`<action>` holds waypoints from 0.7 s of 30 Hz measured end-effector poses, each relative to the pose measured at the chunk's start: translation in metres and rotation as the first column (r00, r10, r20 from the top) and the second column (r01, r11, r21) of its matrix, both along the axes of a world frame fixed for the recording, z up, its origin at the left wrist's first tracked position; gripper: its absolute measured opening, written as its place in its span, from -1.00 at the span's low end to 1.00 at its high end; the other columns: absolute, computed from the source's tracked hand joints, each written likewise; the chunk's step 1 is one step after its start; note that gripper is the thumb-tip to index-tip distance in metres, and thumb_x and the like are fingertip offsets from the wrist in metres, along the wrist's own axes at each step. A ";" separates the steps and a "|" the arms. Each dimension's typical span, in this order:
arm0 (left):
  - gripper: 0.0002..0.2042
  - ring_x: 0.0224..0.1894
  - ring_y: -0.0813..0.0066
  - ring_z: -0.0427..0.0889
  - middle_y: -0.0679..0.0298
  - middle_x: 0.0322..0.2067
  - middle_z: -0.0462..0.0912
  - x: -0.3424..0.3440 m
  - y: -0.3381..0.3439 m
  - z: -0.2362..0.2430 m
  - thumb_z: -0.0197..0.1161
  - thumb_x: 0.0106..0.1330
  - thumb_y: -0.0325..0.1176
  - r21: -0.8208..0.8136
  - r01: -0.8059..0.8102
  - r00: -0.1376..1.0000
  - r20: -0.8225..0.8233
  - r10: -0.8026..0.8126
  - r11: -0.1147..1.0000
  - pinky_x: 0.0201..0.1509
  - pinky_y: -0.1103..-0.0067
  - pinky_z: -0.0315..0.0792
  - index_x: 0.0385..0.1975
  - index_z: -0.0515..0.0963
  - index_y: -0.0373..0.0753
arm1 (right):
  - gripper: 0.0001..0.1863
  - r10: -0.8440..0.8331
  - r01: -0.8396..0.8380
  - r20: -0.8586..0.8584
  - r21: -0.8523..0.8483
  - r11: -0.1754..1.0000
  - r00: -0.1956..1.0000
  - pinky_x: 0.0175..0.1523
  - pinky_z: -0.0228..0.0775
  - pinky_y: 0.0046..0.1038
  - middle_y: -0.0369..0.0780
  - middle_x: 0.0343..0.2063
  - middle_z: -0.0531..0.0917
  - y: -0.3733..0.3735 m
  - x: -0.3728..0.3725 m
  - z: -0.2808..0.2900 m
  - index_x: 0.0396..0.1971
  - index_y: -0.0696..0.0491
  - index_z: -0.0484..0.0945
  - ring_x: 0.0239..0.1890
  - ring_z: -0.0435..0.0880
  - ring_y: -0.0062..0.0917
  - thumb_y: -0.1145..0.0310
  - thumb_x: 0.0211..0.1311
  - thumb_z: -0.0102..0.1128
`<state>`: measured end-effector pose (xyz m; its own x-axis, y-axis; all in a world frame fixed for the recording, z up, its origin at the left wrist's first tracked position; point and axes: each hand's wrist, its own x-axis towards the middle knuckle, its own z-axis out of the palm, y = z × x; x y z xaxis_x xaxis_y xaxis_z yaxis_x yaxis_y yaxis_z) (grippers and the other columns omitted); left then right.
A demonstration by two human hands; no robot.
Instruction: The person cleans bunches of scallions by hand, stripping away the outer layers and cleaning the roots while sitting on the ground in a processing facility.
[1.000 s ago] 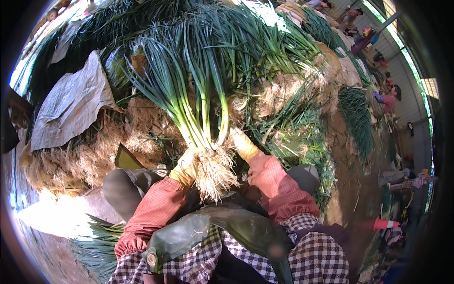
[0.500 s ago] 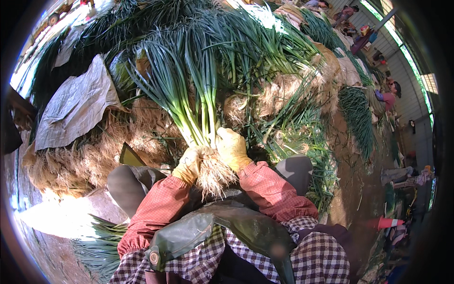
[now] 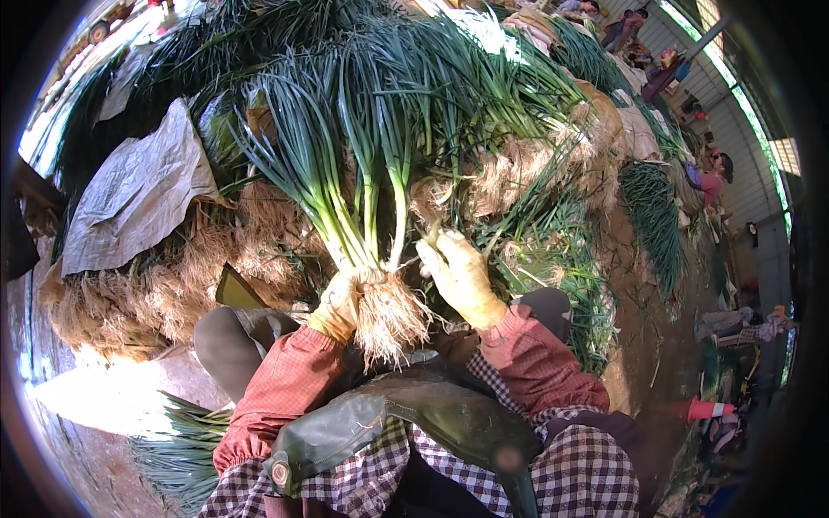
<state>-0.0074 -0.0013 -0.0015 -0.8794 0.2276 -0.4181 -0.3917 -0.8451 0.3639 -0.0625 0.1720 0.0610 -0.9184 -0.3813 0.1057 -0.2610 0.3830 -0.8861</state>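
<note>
While left fingers point(image 3: 363, 277) clasp green onions point(image 3: 370, 211), right fingers point(image 3: 451, 250), grip unclear, hover beside them.

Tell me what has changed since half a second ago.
The right hand has come off the green onions and moved right; whether its fingertips pinch a thin strip is unclear. The rightmost stalk now stands apart. The left hand still grips the bunch near the roots; the pale sheet stays put.

two hands point(image 3: 340, 304) point(image 3: 458, 272), one held bunch point(image 3: 367, 229), one cone point(image 3: 705, 409)
</note>
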 end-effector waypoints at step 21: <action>-0.66 -0.27 0.33 0.58 0.06 -0.28 0.55 0.103 -0.026 0.031 0.07 -0.01 -0.58 0.243 -0.032 0.997 -0.058 0.047 0.969 -0.19 0.51 0.51 -0.16 0.39 -0.45 | -0.58 0.048 0.054 -0.058 0.995 0.085 0.997 -0.17 0.39 -0.51 -0.15 -0.30 0.58 0.080 -0.215 0.045 -0.14 0.09 0.46 -0.32 0.56 -0.56 0.16 0.02 0.07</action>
